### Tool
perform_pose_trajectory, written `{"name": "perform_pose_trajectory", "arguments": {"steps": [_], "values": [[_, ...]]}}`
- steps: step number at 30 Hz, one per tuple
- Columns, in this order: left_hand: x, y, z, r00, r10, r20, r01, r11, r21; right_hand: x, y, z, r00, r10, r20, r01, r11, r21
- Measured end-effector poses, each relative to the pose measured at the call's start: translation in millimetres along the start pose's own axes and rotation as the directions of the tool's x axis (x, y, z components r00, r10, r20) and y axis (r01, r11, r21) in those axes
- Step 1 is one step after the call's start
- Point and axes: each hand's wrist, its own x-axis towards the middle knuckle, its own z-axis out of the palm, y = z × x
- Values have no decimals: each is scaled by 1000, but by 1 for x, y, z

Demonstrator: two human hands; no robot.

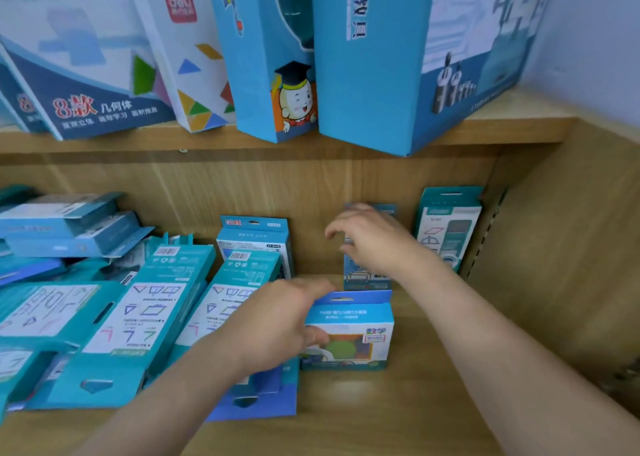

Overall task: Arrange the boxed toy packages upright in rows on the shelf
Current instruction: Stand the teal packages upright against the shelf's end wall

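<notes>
The front box (pixel 348 331) is stood upright on the lower shelf (pixel 398 414). Its upper left corner is clamped by the left hand (pixel 277 320), with the fingers laid over the top edge and the thumb on the face. Just behind it, the back box (pixel 367 277) is stood against the back panel (pixel 207 185). Its upper part is covered by the right hand (pixel 369 239), whose fingers are bent; whether the box is actually gripped cannot be told through the blur. A third box (pixel 448 227) is stood further right, and a fourth (pixel 254 239) further left.

Several slips can be foreseen:

- **Front box:** it is held at one corner only, so it could be twisted out of line, or tipped forward if let go before its base is flat.
- **Heap:** the heap (pixel 138 317) of flat boxes lies close against the front box's left side. If the base is set on the edge of one of them, the front box would be left tilted.
- **Back and third boxes:** both look thin and tall, so either could be toppled by a brush from the right wrist or forearm when that arm is drawn out.
</notes>
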Motion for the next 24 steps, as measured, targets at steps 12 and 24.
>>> {"name": "perform_pose_trajectory", "arguments": {"steps": [12, 24], "values": [[11, -6, -8, 992, -93, -80, 84, 991, -103, -26, 33, -4, 985, 171, -3, -170, 982, 77], [69, -34, -6, 992, -56, -110, 57, 998, 3, -28, -12, -15, 983, 179, -26, -180, 983, -34]]}}
